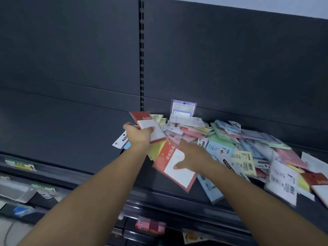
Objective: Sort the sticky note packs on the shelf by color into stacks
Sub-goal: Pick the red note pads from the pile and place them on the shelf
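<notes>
On the shelf (156, 185), sticky note packs (230, 139) lie in one mixed heap, and no colour stacks show yet. The left hand (140, 135) grips a red pack (142, 117). The right hand (193, 155) pinches a second red pack (179, 174) at the near edge, thumb on top.

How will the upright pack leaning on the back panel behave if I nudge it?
The upright pack probably tips easily: it stands on edge atop loose packs. Looks thin, so likely light; its glossy sleeve may slide.
</notes>
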Tool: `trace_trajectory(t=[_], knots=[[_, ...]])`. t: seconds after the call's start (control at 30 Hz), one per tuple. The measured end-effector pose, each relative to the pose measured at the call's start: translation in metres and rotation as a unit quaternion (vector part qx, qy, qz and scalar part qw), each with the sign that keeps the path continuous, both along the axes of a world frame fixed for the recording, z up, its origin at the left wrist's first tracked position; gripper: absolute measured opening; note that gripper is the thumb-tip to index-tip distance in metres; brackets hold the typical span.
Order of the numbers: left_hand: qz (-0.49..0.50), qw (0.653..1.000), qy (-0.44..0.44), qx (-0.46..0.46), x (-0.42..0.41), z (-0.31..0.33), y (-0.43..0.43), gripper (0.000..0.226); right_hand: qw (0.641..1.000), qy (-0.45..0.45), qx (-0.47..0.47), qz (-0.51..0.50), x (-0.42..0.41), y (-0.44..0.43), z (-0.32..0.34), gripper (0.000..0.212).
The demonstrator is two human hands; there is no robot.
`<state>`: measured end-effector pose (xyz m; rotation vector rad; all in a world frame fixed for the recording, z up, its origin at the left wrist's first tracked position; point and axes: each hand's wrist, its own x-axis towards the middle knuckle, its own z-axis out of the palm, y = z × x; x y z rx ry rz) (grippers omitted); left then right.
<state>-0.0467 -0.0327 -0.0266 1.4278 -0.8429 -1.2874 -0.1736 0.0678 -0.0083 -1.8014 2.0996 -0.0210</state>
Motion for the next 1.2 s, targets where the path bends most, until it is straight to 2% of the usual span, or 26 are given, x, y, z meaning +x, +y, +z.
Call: trace_trajectory(t=[0.07,0.1,0.17,0.2,0.23,0.3,0.33,0.4,0.5,0.63,0.93,1.03,1.2], knots=[[0.014,1.0,0.014,-0.006,0.017,0.013,-0.002,0.026,0.996,-0.082,-0.024,-0.013,-0.006,-0.003,0.013,0.029],[0.017,1.0,0.009,-0.023,0.029,0.018,-0.004,0.018,0.991,-0.122,-0.043,-0.024,-0.008,-0.006,0.02,0.023],[0.025,0.998,-0.001,-0.056,0.06,0.028,-0.005,0.017,0.975,-0.206,-0.076,-0.042,-0.007,-0.012,0.034,0.013],[0.03,0.997,-0.01,-0.067,0.078,0.031,-0.004,0.019,0.955,-0.283,-0.08,-0.049,-0.003,-0.014,0.039,0.008],[0.035,0.996,-0.023,-0.073,0.098,0.035,-0.001,0.022,0.92,-0.381,-0.07,-0.054,0.004,-0.017,0.043,0.008],[0.046,0.995,-0.04,-0.074,0.141,0.04,0.005,0.027,0.827,-0.555,-0.033,-0.081,0.026,-0.025,0.047,0.01],[0.058,0.995,-0.042,-0.068,0.164,0.043,0.009,0.028,0.793,-0.6,-0.023,-0.099,0.04,-0.031,0.048,0.01],[0.101,0.993,-0.033,-0.046,0.208,0.05,0.021,0.025,0.755,-0.643,-0.012,-0.129,0.075,-0.048,0.049,0.012],[0.155,0.988,-0.007,-0.022,0.275,0.062,0.04,0.019,0.765,-0.635,-0.005,-0.11,0.141,-0.072,0.058,0.014],[0.208,0.976,-0.052,-0.028,0.36,0.073,0.058,0.014,0.771,-0.633,-0.007,-0.065,0.235,-0.103,0.065,0.016],[0.168,0.983,-0.06,-0.04,0.546,0.07,0.05,0.018,0.787,-0.615,0.043,-0.013,0.449,-0.161,0.072,0.017],[0.169,0.983,-0.057,-0.035,0.591,0.068,0.026,0.026,0.787,-0.615,0.046,-0.009,0.492,-0.183,0.073,0.016],[0.165,0.985,-0.052,-0.011,0.639,0.064,-0.028,0.026,0.8,-0.598,0.041,-0.014,0.535,-0.229,0.063,0.013]])
